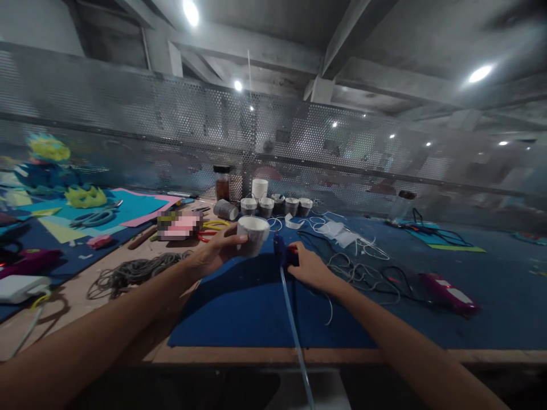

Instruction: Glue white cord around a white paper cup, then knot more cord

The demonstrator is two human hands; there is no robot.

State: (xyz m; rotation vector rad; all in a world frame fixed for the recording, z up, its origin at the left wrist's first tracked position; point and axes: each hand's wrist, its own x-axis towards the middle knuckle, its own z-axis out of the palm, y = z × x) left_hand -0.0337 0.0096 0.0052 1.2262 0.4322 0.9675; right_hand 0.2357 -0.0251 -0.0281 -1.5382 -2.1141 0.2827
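Observation:
My left hand (221,249) is closed around a paper cup (253,234) with a white inside and a greyish, patterned outer side. It holds the cup tilted a little above the blue mat (231,319). To the right, my right hand (311,266) grips a blue glue gun (280,249) with a red trigger, its nozzle pointing up and away. A long clear glue stick (294,336) runs out of the gun's rear toward me, past the table edge. Cup and nozzle are close but apart.
Behind stand several small wrapped cups (265,206), a stack of white cups (259,188) and a dark-lidded jar (222,183). Grey cord (137,273) lies left, with scissors (96,215) on coloured sheets. White cords (354,267) and a purple device (449,293) lie right.

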